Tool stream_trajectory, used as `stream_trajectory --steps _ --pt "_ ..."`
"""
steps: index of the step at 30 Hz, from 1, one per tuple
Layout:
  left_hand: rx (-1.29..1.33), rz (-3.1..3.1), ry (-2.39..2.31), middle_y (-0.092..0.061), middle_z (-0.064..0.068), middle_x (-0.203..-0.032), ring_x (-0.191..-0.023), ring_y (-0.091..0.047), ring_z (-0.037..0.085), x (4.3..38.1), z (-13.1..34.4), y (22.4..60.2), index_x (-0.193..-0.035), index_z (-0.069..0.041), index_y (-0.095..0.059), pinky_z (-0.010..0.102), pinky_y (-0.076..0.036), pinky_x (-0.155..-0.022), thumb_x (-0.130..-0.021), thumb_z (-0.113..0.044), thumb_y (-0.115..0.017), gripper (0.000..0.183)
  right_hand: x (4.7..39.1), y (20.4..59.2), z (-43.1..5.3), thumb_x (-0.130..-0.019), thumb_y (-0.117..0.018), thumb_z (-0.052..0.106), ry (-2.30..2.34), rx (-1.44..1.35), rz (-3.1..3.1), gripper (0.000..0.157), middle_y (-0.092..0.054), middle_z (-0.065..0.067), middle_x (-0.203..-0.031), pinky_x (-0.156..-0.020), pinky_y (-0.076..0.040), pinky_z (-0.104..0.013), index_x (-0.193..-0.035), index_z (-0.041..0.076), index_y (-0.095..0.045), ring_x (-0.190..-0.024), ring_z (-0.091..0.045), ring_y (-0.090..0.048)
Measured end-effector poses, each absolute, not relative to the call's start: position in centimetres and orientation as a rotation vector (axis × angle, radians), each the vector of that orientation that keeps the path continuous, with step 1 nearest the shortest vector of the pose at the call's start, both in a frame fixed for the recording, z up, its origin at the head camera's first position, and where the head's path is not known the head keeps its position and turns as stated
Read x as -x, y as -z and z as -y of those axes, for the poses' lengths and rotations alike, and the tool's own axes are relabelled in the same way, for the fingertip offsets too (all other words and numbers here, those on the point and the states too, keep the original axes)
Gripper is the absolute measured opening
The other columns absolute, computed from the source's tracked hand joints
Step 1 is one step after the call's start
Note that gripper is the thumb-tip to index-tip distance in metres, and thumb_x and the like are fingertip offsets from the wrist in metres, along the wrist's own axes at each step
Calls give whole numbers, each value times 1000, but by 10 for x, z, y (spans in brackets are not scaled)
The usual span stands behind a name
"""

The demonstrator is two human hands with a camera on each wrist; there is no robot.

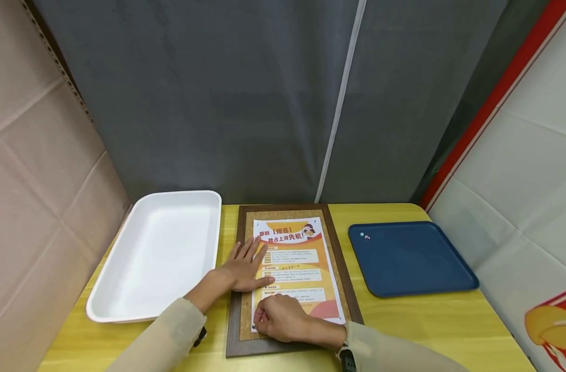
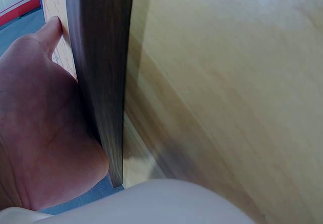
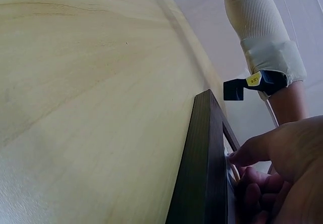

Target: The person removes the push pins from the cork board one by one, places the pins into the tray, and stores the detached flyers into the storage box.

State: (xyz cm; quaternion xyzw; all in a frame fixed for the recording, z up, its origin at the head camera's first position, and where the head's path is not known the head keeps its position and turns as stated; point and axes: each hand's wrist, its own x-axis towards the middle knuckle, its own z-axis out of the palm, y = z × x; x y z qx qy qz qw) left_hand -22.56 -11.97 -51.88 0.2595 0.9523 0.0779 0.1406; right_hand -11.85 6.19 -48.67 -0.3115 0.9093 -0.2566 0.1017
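Observation:
A printed orange and white poster (image 1: pixel 294 258) lies on a cork board (image 1: pixel 249 310) with a dark wooden frame (image 1: pixel 343 268). My left hand (image 1: pixel 246 267) rests flat on the poster's left side, fingers spread, its heel over the frame's left bar. Near the poster's lower left corner is my right hand (image 1: pixel 283 318), fingers curled under. In the right wrist view its thumb (image 3: pixel 245 153) presses down just inside the frame edge; what lies under the thumb tip is hidden. Small pins show at the poster's upper corners.
A white tray (image 1: pixel 213 243) stands to the left of the board. On the right lies a dark blue tray (image 1: pixel 418 258) with a couple of small pins (image 1: pixel 364 235) in its upper left corner. A grey curtain (image 1: pixel 218 103) closes off the back of the yellow wooden table (image 1: pixel 404 330).

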Motion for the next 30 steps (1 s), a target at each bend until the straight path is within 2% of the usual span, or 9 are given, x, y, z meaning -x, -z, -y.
stream_trajectory --steps 10,30 --pt "-738 -2737 -203 11 14 -178 -163 12 34 229 121 521 -172 -14 -2 60 6 -129 -100 -79 -40 104 118 486 -62 -82 -78 14 727 951 -2673 13 -48 21 -57 -56 -39 -15 -76 24 -73 -60 6 -48" --pt "-742 -2743 -213 11 13 -178 -164 12 34 225 120 518 -172 -13 -3 60 6 -129 -101 -78 -40 103 115 489 -64 -84 -79 16 750 953 -2679 13 -45 21 -58 -55 -37 -16 -79 26 -74 -60 7 -45"
